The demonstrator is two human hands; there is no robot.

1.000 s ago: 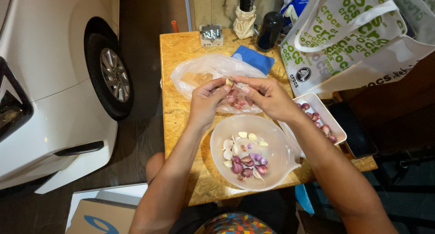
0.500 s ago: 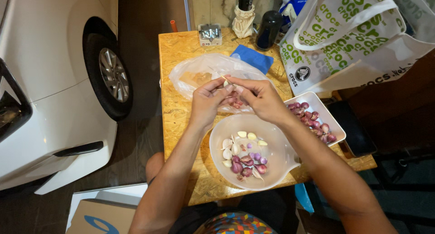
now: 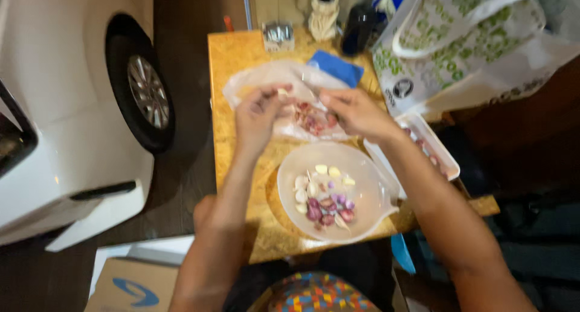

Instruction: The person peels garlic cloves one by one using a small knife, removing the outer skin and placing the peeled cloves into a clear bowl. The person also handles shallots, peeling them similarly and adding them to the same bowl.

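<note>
Small pale clove [image 3: 281, 93] pinched in left hand [image 3: 258, 114]; right hand [image 3: 356, 111] curled, grip unclear; crinkled plastic bag [image 3: 254, 82]; round translucent bowl [image 3: 302, 221].

purple and white cloves [image 3: 323, 194], blue cloth [image 3: 336, 67], white car [image 3: 66, 100].

Home garage or carport, doubling as a food-prep spot. White car [image 3: 66, 137] with its wheel [image 3: 144, 94] sits right beside a small chipboard table [image 3: 232, 76] (bare, unfinished top). Reusable shopping bag [image 3: 459, 40] and cardboard box [image 3: 130, 288] nearby, dark floor [image 3: 181, 185].
</note>
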